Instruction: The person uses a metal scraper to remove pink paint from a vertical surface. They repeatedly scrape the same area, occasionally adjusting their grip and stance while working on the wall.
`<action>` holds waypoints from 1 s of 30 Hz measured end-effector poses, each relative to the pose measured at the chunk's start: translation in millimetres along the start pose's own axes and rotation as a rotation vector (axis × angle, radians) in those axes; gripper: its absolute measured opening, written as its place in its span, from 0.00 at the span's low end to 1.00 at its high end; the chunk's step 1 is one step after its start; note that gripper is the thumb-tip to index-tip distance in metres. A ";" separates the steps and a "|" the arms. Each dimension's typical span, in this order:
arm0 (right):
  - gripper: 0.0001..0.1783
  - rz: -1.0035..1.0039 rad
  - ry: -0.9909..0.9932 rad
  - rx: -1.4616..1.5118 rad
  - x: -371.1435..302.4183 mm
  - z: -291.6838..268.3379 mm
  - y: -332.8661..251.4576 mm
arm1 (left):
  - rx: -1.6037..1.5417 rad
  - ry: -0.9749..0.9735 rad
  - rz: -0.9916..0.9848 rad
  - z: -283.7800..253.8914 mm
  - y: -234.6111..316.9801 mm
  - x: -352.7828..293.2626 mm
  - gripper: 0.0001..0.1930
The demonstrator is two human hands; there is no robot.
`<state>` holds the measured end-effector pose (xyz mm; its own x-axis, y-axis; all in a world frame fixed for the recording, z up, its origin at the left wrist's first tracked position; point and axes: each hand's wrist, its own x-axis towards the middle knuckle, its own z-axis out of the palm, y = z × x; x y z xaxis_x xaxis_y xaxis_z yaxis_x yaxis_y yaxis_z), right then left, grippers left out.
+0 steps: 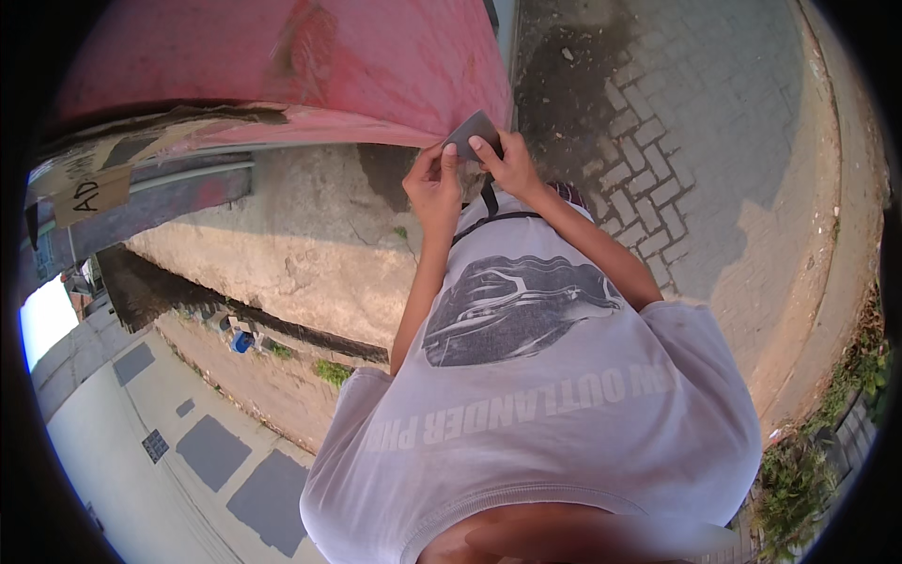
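Observation:
A small thin grey sheet (476, 125), stiff and four-cornered, is held up between my two hands just in front of my waist. My left hand (435, 188) pinches its near left side, with the thumb lying on top. From the other side my right hand (513, 167) grips it, thumb pressed on its face and fingers mostly hidden beneath. Right behind the sheet lies the corner of a large glossy red surface (395, 66), with a brownish scuffed patch on it. Whether the sheet touches that surface, I cannot tell.
Cardboard (89, 195) with writing hangs under the red surface's left edge. A concrete slab (282, 235) lies to my left, beside a dark drainage channel (282, 324). Paving bricks (639, 179) cover the ground to my right, along a curb (827, 188) with plants (799, 489).

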<state>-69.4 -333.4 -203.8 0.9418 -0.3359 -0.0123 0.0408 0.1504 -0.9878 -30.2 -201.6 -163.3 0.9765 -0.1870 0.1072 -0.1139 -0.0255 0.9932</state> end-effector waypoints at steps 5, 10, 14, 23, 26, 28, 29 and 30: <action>0.22 -0.042 -0.011 0.052 -0.3 4.3 -3.4 | -0.018 0.040 0.027 -1.8 10.5 -1.0 0.12; 0.22 -0.028 -0.023 0.048 0.9 3.6 -13.0 | 0.024 0.046 -0.022 0.5 19.5 -1.7 0.12; 0.22 -0.020 -0.029 0.042 -0.1 3.9 -20.3 | -0.047 0.055 -0.008 2.3 25.6 -0.7 0.12; 0.22 -0.047 -0.020 0.089 1.6 7.8 -34.5 | -0.040 0.064 0.010 0.5 40.7 1.0 0.12; 0.23 -0.027 -0.026 0.033 -0.4 9.1 -36.4 | 0.026 0.077 -0.181 0.7 42.7 -1.1 0.13; 0.23 -0.035 -0.028 0.010 0.1 10.6 -37.9 | -0.013 0.096 -0.052 0.2 45.8 -1.3 0.15; 0.23 -0.046 -0.024 0.026 0.9 11.9 -39.0 | -0.021 0.106 -0.022 0.0 47.9 -1.4 0.16; 0.23 -0.058 -0.023 0.040 1.8 13.0 -40.3 | -0.020 0.099 -0.035 0.0 50.3 -1.2 0.16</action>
<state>-65.0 -328.0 -162.0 0.9448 -0.3240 0.0485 0.1081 0.1685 -0.9798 -37.2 -202.7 -113.5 0.9932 -0.0881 0.0758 -0.0770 -0.0104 0.9970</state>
